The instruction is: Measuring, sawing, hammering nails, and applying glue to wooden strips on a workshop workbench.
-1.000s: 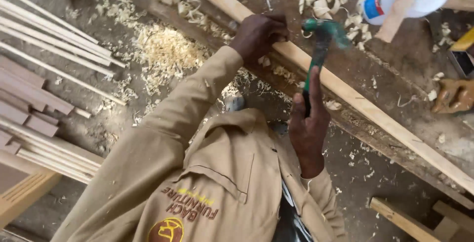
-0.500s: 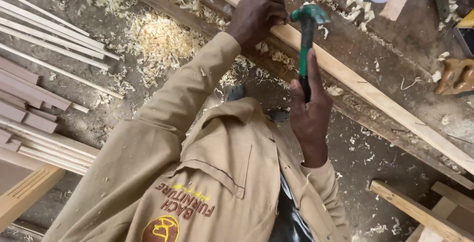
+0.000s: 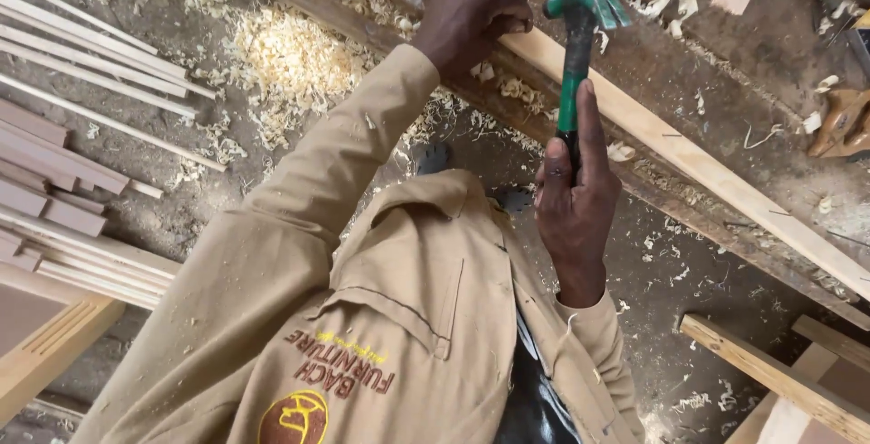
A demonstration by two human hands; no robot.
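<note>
raised a little since half a second ago: hammer (image 3: 580, 54) now with its green head up beside the left hand, and the whole view closer in on the work. at far left, thin wooden strips (image 3: 91, 54) stacked on the counter, and a heap of pale wood shavings (image 3: 290, 50) just right of them. next, left hand (image 3: 476, 18) at the end of a tan sleeve, fingers curled shut on the long plank (image 3: 689, 159), pinning it down; whether a nail sits under them cannot be told. plank running on a diagonal from top centre down to the right edge. further right, right hand (image 3: 575, 204) wrapped shut round the lower handle, thumb laid straight up along the shaft. hammer shaft nearly upright, head just right of the left hand's knuckles and over the plank, so the striking spot lies up and slightly left of the right hand, close against the left. at far right, a brown wooden tool (image 3: 843, 122), partly cut off.
</note>
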